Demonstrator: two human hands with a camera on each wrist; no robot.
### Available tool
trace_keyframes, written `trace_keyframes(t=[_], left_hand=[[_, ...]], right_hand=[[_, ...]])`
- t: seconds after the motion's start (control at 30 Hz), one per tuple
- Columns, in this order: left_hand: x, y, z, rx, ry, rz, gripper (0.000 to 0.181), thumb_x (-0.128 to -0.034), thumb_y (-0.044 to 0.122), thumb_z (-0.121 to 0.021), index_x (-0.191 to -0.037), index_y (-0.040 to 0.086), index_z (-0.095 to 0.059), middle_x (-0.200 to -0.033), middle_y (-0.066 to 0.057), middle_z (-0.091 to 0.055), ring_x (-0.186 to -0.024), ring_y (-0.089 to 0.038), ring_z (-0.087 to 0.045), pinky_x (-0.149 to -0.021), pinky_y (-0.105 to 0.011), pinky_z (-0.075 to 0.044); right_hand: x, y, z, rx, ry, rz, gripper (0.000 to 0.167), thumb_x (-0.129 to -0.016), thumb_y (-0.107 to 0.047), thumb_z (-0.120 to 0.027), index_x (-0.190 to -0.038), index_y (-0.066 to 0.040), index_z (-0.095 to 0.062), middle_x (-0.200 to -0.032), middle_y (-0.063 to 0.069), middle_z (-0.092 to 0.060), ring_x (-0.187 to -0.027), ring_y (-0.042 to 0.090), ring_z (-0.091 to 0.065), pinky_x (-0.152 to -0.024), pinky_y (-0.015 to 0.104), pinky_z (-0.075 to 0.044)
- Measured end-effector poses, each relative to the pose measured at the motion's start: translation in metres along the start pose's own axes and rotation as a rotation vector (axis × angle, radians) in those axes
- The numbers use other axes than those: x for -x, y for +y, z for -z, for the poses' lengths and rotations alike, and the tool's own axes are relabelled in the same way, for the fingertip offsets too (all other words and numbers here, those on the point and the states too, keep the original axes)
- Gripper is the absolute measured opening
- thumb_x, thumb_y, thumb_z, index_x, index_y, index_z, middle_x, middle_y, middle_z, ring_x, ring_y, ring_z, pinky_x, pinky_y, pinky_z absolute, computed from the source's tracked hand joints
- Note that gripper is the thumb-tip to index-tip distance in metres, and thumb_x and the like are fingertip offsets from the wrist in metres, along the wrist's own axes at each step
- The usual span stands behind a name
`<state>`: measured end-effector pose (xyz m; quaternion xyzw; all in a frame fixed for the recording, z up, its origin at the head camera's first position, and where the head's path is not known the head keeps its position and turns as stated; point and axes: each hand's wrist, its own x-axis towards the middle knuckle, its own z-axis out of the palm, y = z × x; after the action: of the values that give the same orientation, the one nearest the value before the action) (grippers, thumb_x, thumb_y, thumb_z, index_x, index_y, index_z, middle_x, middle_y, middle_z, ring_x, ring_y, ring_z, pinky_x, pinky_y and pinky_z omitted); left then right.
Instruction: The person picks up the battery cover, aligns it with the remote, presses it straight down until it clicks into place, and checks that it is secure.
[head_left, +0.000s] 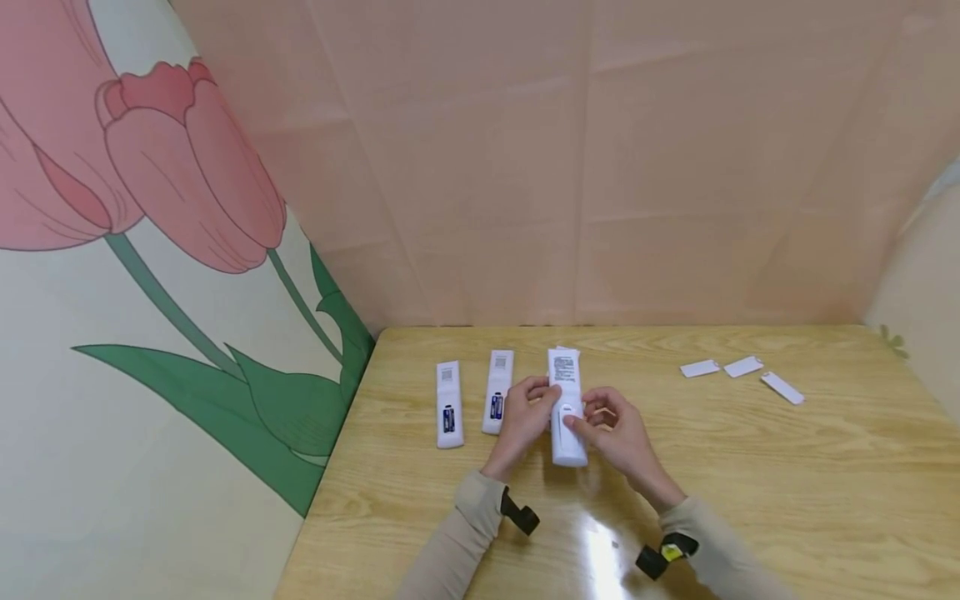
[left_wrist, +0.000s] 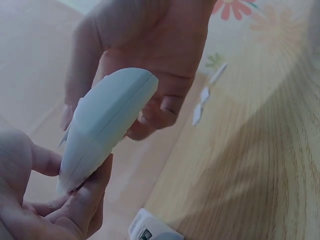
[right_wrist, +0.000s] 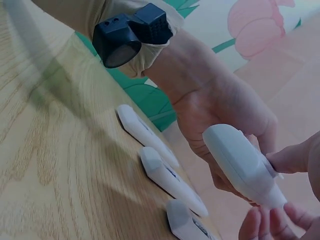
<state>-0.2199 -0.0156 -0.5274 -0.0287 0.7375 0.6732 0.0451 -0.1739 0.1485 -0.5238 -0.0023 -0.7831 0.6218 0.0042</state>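
Observation:
Between both hands is a white remote control (head_left: 566,392), its back turned up and raised over the table. My left hand (head_left: 527,412) grips its left side, thumb on top and fingers beneath. At its lower half, my right hand (head_left: 617,429) pinches the battery cover (head_left: 566,427) with the thumb on top. In the right wrist view the cover's edge (right_wrist: 276,175) stands slightly away from the body. Further left lie two remote controls, one (head_left: 450,404) at the far left and another (head_left: 498,392) beside my left hand, their battery bays uncovered with dark batteries inside.
Three loose white battery covers, one of them a tilted one (head_left: 782,388), lie at the table's back right. A third resting remote control (right_wrist: 185,220) shows in the right wrist view, mostly hidden under the held one from above. Walls border the wooden table (head_left: 750,467) behind and left.

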Motion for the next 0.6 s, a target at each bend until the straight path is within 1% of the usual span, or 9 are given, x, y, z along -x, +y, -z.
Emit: trace_keyframes(t=[0.1, 0.17, 0.27, 0.33, 0.4, 0.6], left_hand=[[-0.0005, 0.0006, 0.0004, 0.003, 0.002, -0.006, 0.031, -0.1, 0.024, -0.073, -0.125, 0.006, -0.075, -0.11, -0.01, -0.078, -0.077, -0.013, -0.072, -0.061, -0.026, -0.06], [-0.0009, 0.0007, 0.001, 0.004, 0.001, -0.005, 0.031, -0.1003, 0.025, -0.073, -0.125, 0.006, -0.075, -0.111, -0.009, -0.078, -0.078, -0.013, -0.072, -0.061, -0.026, -0.06], [-0.0015, 0.0012, 0.0023, 0.006, -0.01, 0.002, 0.03, -0.1011, 0.027, -0.073, -0.125, 0.009, -0.075, -0.112, -0.008, -0.078, -0.081, -0.014, -0.073, -0.062, -0.027, -0.06], [-0.0016, 0.0015, 0.003, 0.01, -0.018, 0.002, 0.03, -0.1016, 0.027, -0.073, -0.125, 0.009, -0.075, -0.112, -0.007, -0.078, -0.083, -0.015, -0.073, -0.062, -0.027, -0.06], [-0.0017, 0.0022, 0.0035, 0.009, -0.027, 0.001, 0.03, -0.102, 0.028, -0.072, -0.126, 0.01, -0.075, -0.113, -0.007, -0.078, -0.084, -0.015, -0.073, -0.062, -0.028, -0.061], [-0.003, 0.0029, 0.0036, 0.026, -0.035, 0.005, 0.032, -0.101, 0.027, -0.073, -0.126, 0.007, -0.074, -0.113, -0.01, -0.079, -0.084, -0.015, -0.074, -0.065, -0.028, -0.063]], right_hand=[[-0.0007, 0.0004, -0.0002, -0.031, -0.023, -0.048, 0.051, -0.094, -0.015, -0.083, -0.133, -0.001, -0.054, -0.119, 0.018, -0.063, -0.089, 0.017, -0.066, -0.072, 0.028, -0.059], [-0.0015, 0.0002, 0.0002, -0.036, -0.042, -0.079, 0.052, -0.095, -0.019, -0.083, -0.134, -0.001, -0.054, -0.121, 0.018, -0.064, -0.089, 0.018, -0.069, -0.071, 0.032, -0.062], [-0.0027, -0.0001, 0.0008, -0.021, -0.068, -0.115, 0.051, -0.097, -0.026, -0.081, -0.133, 0.001, -0.058, -0.118, 0.017, -0.066, -0.088, 0.018, -0.07, -0.072, 0.034, -0.064], [-0.0034, -0.0001, 0.0011, -0.02, -0.08, -0.134, 0.049, -0.098, -0.028, -0.08, -0.132, 0.003, -0.061, -0.117, 0.017, -0.067, -0.088, 0.018, -0.07, -0.071, 0.034, -0.065], [-0.0039, -0.0003, 0.0018, -0.026, -0.091, -0.148, 0.049, -0.099, -0.029, -0.079, -0.132, 0.005, -0.063, -0.116, 0.017, -0.067, -0.087, 0.018, -0.069, -0.071, 0.032, -0.064], [-0.0045, -0.0022, 0.0044, -0.044, -0.108, -0.166, 0.05, -0.099, -0.028, -0.078, -0.134, 0.006, -0.064, -0.114, 0.016, -0.068, -0.084, 0.018, -0.07, -0.069, 0.033, -0.065]])
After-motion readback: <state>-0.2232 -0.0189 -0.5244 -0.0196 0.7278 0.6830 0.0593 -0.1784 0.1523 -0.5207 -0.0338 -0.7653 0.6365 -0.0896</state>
